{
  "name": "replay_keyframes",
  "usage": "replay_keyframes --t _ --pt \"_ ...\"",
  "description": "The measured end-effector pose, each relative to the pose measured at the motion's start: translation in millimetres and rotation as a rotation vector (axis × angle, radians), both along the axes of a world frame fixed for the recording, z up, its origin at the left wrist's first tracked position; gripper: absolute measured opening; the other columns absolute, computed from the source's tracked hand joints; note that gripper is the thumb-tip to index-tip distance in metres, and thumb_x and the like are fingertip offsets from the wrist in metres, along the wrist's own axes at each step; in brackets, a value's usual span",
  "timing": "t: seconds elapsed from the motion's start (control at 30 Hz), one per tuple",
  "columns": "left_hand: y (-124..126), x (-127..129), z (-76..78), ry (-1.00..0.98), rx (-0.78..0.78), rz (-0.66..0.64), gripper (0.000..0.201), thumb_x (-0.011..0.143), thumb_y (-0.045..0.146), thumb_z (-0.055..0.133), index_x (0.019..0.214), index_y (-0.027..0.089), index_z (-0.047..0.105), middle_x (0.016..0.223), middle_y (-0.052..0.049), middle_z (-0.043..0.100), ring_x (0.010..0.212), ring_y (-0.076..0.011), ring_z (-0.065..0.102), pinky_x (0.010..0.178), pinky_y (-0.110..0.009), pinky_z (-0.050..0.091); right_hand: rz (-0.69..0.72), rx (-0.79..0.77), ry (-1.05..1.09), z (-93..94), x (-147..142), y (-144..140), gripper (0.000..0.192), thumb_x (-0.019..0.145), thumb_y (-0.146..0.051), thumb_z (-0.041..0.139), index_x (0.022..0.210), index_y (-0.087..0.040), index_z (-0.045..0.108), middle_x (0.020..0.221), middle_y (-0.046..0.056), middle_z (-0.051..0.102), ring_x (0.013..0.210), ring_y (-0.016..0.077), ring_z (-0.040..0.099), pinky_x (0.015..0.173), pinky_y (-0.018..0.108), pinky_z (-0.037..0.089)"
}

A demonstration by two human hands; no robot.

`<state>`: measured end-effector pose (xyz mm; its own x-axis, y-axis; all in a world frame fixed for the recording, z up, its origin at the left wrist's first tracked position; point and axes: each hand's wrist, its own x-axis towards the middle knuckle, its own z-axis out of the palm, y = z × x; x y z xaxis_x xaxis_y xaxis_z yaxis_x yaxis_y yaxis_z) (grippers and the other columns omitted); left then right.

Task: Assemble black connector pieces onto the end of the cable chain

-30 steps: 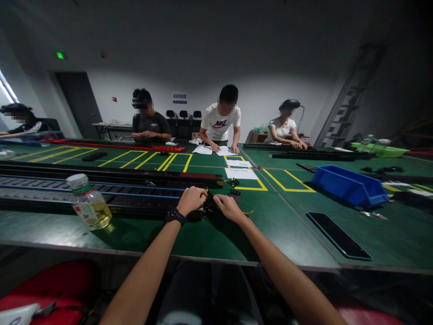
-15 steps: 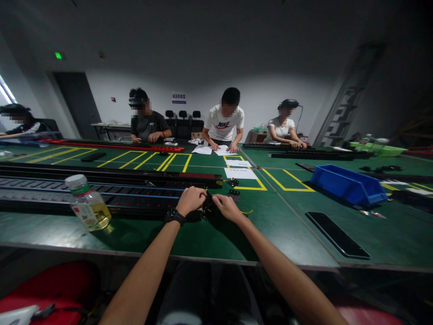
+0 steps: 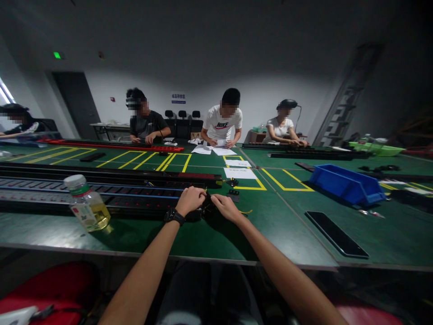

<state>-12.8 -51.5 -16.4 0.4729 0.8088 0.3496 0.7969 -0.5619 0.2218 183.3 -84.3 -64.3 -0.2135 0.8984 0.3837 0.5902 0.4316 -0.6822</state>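
Bottle (image 3: 86,204): capped, some yellow liquid inside, left on table (image 3: 209,234).
Bin (image 3: 347,184): blue, contents unseen.
Left hand (image 3: 190,200): fist closed at strip (image 3: 101,196) end.
Right hand (image 3: 226,207): fingers curled on small black part (image 3: 207,207), between the hands.

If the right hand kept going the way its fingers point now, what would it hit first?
The right hand points left and slightly away, at the small black part pinched between both hands. It would meet that first, then probably the left hand and the end of the long black strip; depth is unclear.
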Motion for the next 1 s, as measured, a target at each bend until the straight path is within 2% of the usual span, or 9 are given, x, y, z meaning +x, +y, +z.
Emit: replay_keyframes --t 0.67,1.0 --pt "-2.2 -0.2 2.2 0.001 0.001 0.013 0.029 0.092 0.022 0.053 0.100 0.028 0.081 0.104 -0.004 0.081 0.103 -0.0224 0.072 0.098 -0.033 0.051 0.001 -0.018 -0.006 4.0 -4.0 -3.6 0.041 0.104 -0.043 0.043 0.117 -0.022 0.076 0.112 0.008 0.078 0.102 0.0272 0.070 0.090 0.034 0.049" --pt "-4.5 -0.7 4.6 -0.012 0.009 -0.006 0.029 0.091 0.022 0.052 0.098 0.027 0.080 0.103 -0.003 0.081 0.101 -0.0232 0.072 0.096 -0.032 0.051 -0.006 -0.031 -0.003 5.0 -6.1 -4.4 0.042 0.105 -0.042 0.042 0.120 -0.022 0.075 0.112 0.008 0.078 0.101 0.0269 0.070 0.089 0.034 0.050"
